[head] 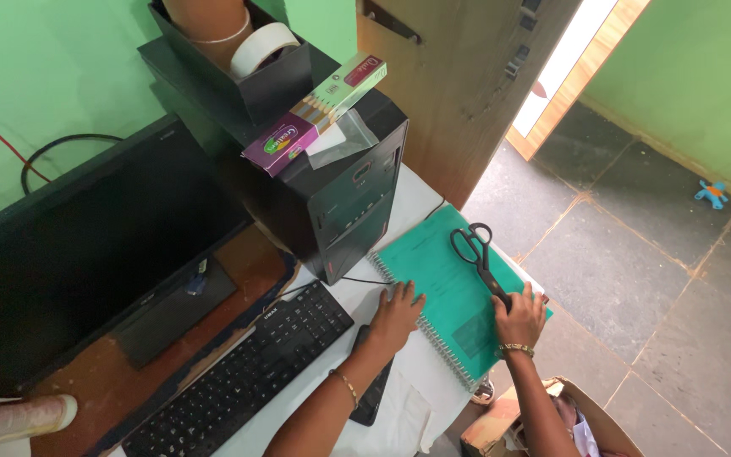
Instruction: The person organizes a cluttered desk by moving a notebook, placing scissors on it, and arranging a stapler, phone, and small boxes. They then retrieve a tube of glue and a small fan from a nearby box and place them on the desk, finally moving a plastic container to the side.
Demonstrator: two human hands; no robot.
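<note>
A green spiral-bound notebook (437, 262) lies on the white desk edge, right of the keyboard. Black scissors (477, 250) rest on its cover, handles pointing away from me. My right hand (519, 318) lies on the notebook's near right corner, fingers closed over the scissors' blade end. My left hand (397, 315) presses flat on the notebook's left edge by the spiral binding, fingers spread, holding nothing.
A black keyboard (251, 368) and dark monitor (86, 254) sit to the left. A black computer tower (332, 190) stands behind the notebook, topped by small cartons (315, 114) and a tray with tape rolls (260, 46). An open cardboard box (552, 423) sits below the desk.
</note>
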